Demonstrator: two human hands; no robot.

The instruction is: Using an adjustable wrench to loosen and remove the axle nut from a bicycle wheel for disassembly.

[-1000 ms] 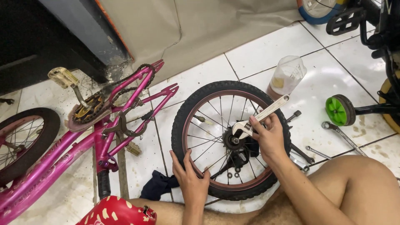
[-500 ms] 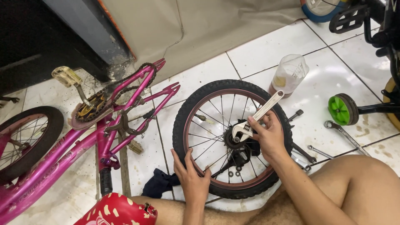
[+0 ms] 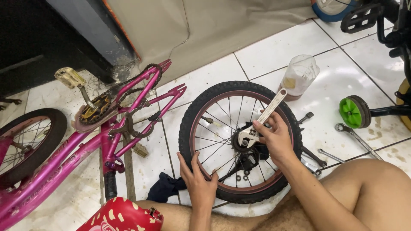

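A small bicycle wheel (image 3: 195,107) with a black tyre and dark red rim lies flat on the white tiled floor. My right hand (image 3: 276,139) grips a silver adjustable wrench (image 3: 263,117), its jaw set on the hub at the wheel's centre. My left hand (image 3: 199,182) rests spread on the near rim and tyre, holding the wheel down. Loose washers lie among the spokes near the hub.
A pink bicycle frame (image 3: 85,145) with chain and pedal lies at left. A plastic jug (image 3: 301,77) stands behind the wheel. A green training wheel (image 3: 353,112) and several spanners (image 3: 355,134) lie at right. A dark rag (image 3: 167,188) and a red seat (image 3: 120,218) are near my legs.
The wrench handle has swung slightly with my right hand on the hub. My left hand stays on the rim.
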